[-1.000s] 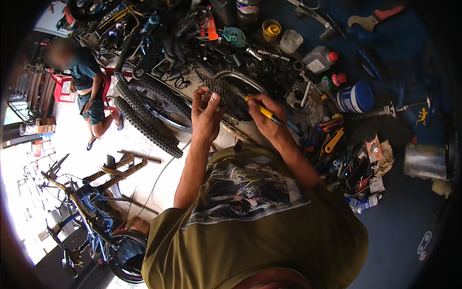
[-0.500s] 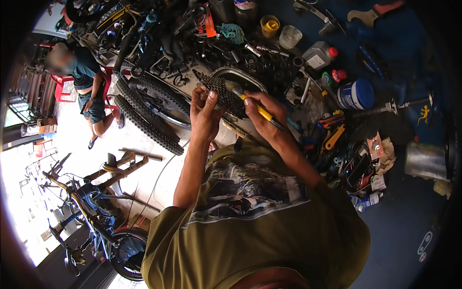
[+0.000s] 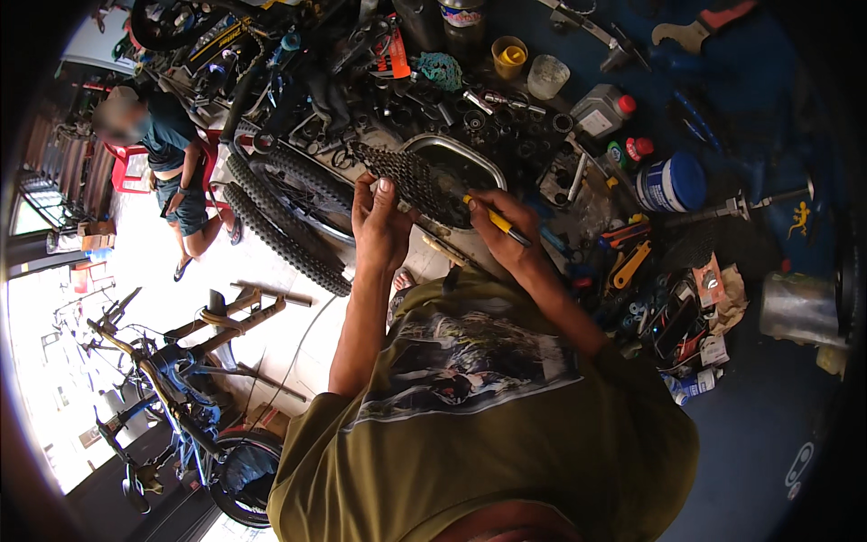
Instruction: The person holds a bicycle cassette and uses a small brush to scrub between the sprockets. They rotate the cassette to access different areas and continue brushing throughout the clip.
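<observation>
A dark bicycle cassette (image 3: 404, 177) is tilted over a metal-rimmed tray (image 3: 490, 161) of dark contents. My left hand (image 3: 383, 224) closes round the cassette's near left edge, thumb uppermost. My right hand (image 3: 506, 229) grips a brush (image 3: 498, 221) by its yellow and black handle, to the right of the cassette. The brush head points into the tray and is hard to make out against the dark. Just below the cassette lies a light stick-like handle (image 3: 442, 248).
Bike tyres (image 3: 280, 235) lie to the left, and a bike frame (image 3: 172, 370) stands farther down. Sockets and loose parts crowd the far side. A grey bottle (image 3: 603, 110), a blue-and-white tub (image 3: 670, 181) and tools are at right. Another person (image 3: 172, 163) sits at the far left.
The brush has dropped away from the cassette's face, down into the tray. My left hand and the cassette have shifted only slightly.
</observation>
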Demonstrator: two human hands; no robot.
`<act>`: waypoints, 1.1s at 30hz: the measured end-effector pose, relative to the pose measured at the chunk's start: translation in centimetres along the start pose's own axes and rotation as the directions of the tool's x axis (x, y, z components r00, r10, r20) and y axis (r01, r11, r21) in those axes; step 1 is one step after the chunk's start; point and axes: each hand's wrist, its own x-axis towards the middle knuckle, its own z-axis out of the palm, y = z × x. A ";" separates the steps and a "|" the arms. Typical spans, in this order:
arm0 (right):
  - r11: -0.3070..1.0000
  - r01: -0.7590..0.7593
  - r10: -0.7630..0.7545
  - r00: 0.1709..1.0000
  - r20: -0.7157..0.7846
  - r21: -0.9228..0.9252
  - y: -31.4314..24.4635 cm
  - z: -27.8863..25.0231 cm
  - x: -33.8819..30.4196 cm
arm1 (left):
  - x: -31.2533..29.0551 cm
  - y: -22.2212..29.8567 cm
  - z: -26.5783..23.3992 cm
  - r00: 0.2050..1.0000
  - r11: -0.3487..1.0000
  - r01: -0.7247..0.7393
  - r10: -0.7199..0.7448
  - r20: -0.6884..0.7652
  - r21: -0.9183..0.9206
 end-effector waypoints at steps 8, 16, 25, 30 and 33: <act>0.999 -0.031 0.030 0.999 0.039 0.030 -0.7 -0.1 0.2 | 0.3 0.0 -0.1 0.999 0.999 -0.033 0.034 0.030 -0.008; 0.999 -0.040 0.041 0.998 0.050 -0.031 -1.8 -0.2 0.4 | 0.8 0.2 -0.2 0.997 0.997 -0.080 0.080 0.014 -0.023; 0.998 -0.035 0.033 0.998 0.050 0.043 -1.2 -0.1 -0.5 | 0.9 -0.3 -0.9 0.998 0.998 -0.059 0.059 0.008 -0.031; 0.987 0.111 -0.116 0.992 0.039 0.112 -4.3 0.2 0.6 | 1.0 -0.3 -0.4 0.999 0.999 -0.050 0.049 -0.009 -0.016; 0.993 0.086 -0.089 0.996 0.032 0.081 -2.7 0.1 -0.1 | 0.9 -0.1 0.0 0.996 0.994 -0.088 0.088 0.009 -0.068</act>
